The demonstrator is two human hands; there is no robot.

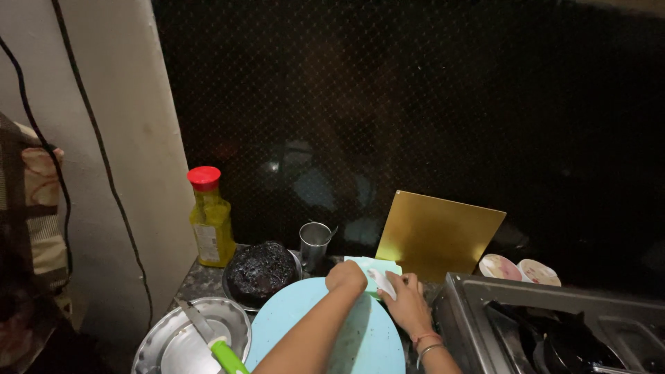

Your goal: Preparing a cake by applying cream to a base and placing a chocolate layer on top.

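A: What is held by the hands?

B: A pale green folded cloth [374, 269] is pinched between both hands at the far edge of the round light-blue board [367, 339]. The left hand [346, 275] is closed in a fist on the cloth. The grip of the right hand [406, 302] is pressed onto the cloth with the fingers [385, 282] laid flat; bangles are seen at its wrist.

A: What is placed around them?

B: A dark round cake [262, 271] is seen just left of the board, with a steel cup [314, 242] behind it and a yellow bottle with a red cap [210, 220] near the wall. A gold square board [436, 235] is leaned against the dark wall. A knife with a green handle [215, 339] is laid in a steel plate [166, 339] on the tabletop. A stove [554, 325] is seen at the right, with two small bowls [519, 270] behind it.
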